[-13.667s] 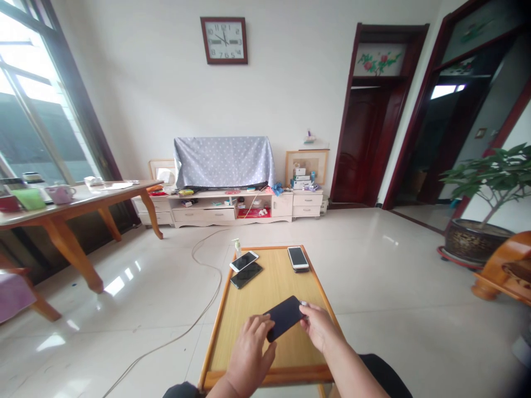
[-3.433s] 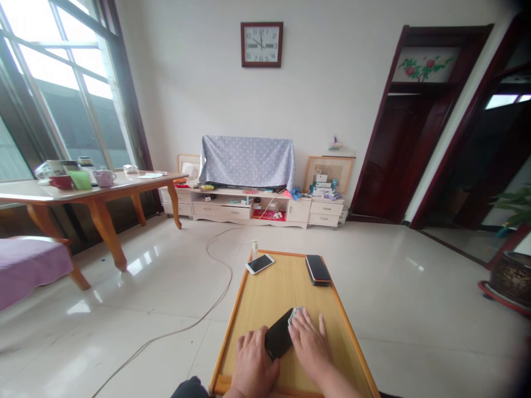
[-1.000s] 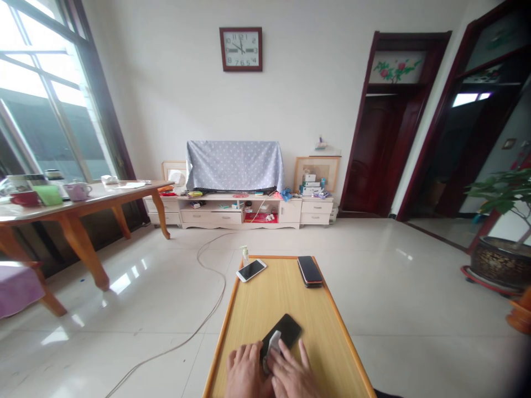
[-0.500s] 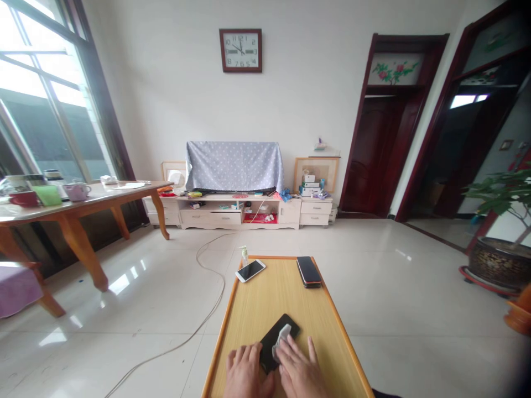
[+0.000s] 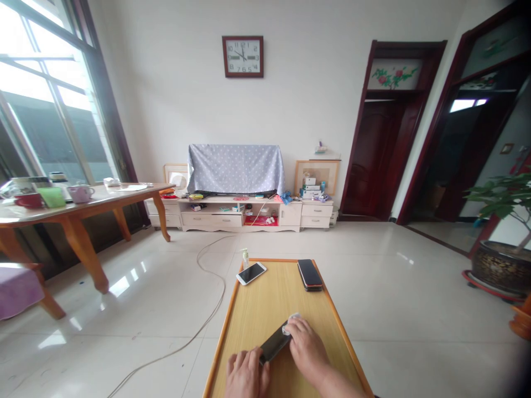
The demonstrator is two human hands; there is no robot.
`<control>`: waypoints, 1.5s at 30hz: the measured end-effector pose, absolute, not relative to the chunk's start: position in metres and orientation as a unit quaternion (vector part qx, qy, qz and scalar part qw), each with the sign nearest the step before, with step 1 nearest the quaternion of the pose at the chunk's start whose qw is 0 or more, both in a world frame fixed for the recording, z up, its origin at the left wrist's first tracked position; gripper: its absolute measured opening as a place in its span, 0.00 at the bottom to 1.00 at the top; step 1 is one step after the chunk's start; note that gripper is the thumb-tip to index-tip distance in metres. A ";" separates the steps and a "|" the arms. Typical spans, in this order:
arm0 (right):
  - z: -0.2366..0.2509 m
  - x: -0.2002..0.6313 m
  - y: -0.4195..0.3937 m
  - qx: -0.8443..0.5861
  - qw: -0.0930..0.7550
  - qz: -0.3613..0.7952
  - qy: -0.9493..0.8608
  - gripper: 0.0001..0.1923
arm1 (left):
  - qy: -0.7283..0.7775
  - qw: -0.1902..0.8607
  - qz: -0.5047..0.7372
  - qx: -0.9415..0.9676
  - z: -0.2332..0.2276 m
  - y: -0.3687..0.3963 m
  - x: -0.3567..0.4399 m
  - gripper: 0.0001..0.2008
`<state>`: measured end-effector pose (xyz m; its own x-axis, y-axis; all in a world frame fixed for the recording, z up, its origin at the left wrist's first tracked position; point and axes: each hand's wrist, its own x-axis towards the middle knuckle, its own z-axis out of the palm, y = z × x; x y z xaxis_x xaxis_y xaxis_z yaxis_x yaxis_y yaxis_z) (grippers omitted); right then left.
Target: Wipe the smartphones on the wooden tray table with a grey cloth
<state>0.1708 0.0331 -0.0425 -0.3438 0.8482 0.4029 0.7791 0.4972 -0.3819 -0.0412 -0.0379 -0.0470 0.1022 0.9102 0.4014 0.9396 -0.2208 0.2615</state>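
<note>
On the near end of the low wooden table (image 5: 265,298), the left hand (image 5: 244,377) pins the near end of the dark phone (image 5: 274,344) with curled fingers, while the right hand (image 5: 305,349), fingers nearly flat, presses a small white cloth (image 5: 289,325) onto the phone's far end. Half a second ago the cloth sat at the middle of the glass, so the wiping stroke has travelled outward to the far edge, and most of the screen has apparently been covered. Farther along the table lie a white phone (image 5: 251,272), a small bottle (image 5: 245,257) and another dark phone (image 5: 310,274).
</note>
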 end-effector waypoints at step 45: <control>-0.047 0.150 0.019 -0.585 0.312 0.115 -0.740 0.18 | -0.697 -0.090 -0.134 -0.699 -0.011 -0.041 -0.028 0.28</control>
